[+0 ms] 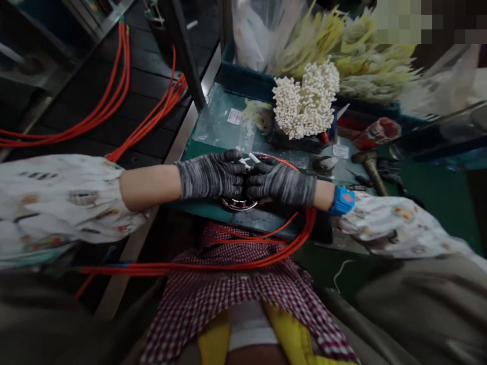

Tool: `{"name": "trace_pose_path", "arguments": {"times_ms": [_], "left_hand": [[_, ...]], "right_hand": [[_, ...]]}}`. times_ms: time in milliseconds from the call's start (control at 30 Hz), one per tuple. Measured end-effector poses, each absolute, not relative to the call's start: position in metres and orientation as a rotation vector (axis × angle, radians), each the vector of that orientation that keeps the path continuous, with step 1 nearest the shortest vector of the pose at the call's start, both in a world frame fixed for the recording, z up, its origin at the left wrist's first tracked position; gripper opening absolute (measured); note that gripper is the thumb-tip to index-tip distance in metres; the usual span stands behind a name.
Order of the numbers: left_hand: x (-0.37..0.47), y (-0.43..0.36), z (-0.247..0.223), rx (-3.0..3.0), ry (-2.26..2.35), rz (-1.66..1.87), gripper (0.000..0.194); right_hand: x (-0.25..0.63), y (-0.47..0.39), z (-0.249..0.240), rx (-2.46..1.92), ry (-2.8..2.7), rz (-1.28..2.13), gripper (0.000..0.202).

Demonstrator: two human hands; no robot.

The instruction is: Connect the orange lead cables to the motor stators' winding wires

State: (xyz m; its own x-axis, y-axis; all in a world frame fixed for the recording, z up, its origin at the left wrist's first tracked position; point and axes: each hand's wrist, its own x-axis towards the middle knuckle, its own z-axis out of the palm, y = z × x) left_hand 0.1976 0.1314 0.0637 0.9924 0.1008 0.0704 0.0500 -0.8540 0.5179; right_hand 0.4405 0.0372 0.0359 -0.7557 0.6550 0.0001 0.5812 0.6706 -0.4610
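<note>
**Gloved Hands Close Over a Wound Core**

Pressing down from both sides, the left hand [213, 175] and right hand [281, 181] met over a round wound core [239, 204] that sat at the near edge of the tabletop [198, 149]. Only its lower rim showed beneath the grey knit gloves. The fingers of both hands were curled narrow around a small white sleeve [253, 157] that stood up between them; how firmly each pinched it could not be told. Holding the core against the tabletop edge likely kept it steady and close to the body while the fine work went on above it.

Orange wires [300, 238] looped from under the hands down across a checked apron [243, 289] on the lap, slack enough not to tug at the core. A blue wristband [342, 201] sat on the right wrist.

Farther back stood a bundle of white tubes [306, 99], within easy reach, and behind it a blue bin [243, 78] of yellowish sleeves [365, 61]. A hammer [371, 167] lay to the right. More orange cables [110, 101] ran over a dark conveyor [144, 81] on the left, in a dim workshop.
</note>
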Motion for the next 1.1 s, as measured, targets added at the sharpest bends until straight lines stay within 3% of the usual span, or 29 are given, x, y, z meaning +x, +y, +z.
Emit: {"name": "trace_pose_path", "arguments": {"times_ms": [133,267,367,533,633,800,1100], "left_hand": [[0.17,0.136,0.051,2.757,0.147,0.051,0.042],[0.125,0.142,0.033,3.002,0.066,0.251,0.046],[0.106,0.121,0.025,3.209,0.127,0.506,0.052],[0.114,0.044,0.003,2.976,-0.227,0.489,0.035],[0.135,0.004,-0.021,2.954,-0.317,0.296,0.034],[0.18,-0.029,-0.048,2.99,-0.152,0.092,0.038],[0.195,-0.037,-0.061,2.884,-0.054,0.251,0.032]], "right_hand": [[0.442,0.03,0.02,-1.047,-2.575,0.727,0.015],[0.44,-0.008,0.011,-1.169,-2.377,0.644,0.022],[0.459,-0.046,0.017,-1.364,-2.189,0.401,0.028],[0.541,-0.107,0.019,-1.953,-1.783,-0.188,0.038],[0.577,-0.122,0.002,-2.245,-1.815,-0.168,0.044],[0.581,-0.109,-0.029,-2.394,-1.741,-0.099,0.031],[0.555,-0.124,-0.045,-2.568,-1.309,0.003,0.047]]}}
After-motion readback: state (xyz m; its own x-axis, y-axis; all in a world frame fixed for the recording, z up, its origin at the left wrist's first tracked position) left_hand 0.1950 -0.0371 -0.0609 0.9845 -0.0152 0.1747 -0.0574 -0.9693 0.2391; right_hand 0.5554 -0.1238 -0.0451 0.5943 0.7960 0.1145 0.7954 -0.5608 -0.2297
